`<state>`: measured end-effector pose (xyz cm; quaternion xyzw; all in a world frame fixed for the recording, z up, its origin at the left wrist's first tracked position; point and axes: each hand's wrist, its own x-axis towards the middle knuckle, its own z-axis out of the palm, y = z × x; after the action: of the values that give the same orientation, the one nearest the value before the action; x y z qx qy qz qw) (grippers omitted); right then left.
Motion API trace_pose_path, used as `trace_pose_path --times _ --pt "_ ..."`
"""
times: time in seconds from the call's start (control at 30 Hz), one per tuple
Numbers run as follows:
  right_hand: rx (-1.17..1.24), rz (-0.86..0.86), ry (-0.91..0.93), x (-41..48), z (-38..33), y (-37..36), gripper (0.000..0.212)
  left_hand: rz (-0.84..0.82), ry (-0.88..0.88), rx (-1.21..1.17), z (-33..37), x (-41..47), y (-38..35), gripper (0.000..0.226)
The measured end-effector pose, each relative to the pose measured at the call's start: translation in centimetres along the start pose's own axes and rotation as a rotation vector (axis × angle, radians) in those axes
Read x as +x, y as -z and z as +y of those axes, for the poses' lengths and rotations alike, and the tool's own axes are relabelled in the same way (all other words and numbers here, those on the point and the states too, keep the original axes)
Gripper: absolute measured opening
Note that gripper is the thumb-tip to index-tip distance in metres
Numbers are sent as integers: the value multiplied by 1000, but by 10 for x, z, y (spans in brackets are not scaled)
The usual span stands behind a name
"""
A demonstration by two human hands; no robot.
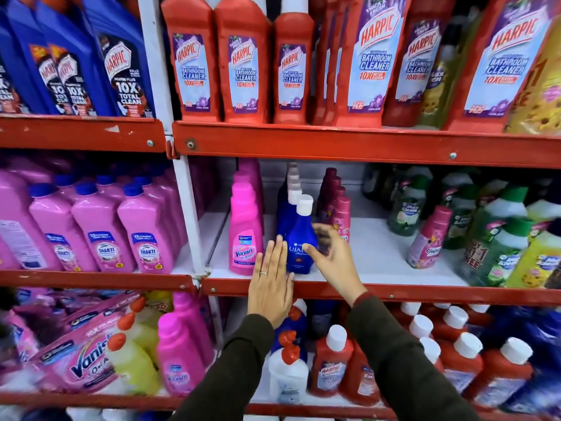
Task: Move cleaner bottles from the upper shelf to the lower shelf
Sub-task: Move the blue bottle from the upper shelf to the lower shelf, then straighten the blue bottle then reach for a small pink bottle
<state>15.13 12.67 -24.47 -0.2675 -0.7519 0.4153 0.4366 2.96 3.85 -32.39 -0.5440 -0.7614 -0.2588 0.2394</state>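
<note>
Two hands flank a blue bottle (pixel 300 238) at the middle shelf's (pixel 379 291) front edge: left hand (pixel 270 287) flat, fingers spread; right hand (pixel 331 256) loosely open, gripping nothing.

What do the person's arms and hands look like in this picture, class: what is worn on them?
Both arms are covered to the wrist by long dark olive-brown sleeves; the right sleeve shows a reddish cuff edge. The left hand is bare except for a thin ring on one finger. The right hand is bare, with no ring or glove visible.
</note>
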Motion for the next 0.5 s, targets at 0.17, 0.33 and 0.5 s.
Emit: trace_pose_path --times 0.17,0.33,0.5 --pt "-53 -43 -4 12 14 -12 43 14 5 -18 -2 -1 -4 71" --pt "-33 -44 -5 11 18 -14 42 35 -10 -26 -4 -2 -9 73" --pt "-38 -66 13 8 21 -15 43 17 1 -29 -3 -3 -10 72"
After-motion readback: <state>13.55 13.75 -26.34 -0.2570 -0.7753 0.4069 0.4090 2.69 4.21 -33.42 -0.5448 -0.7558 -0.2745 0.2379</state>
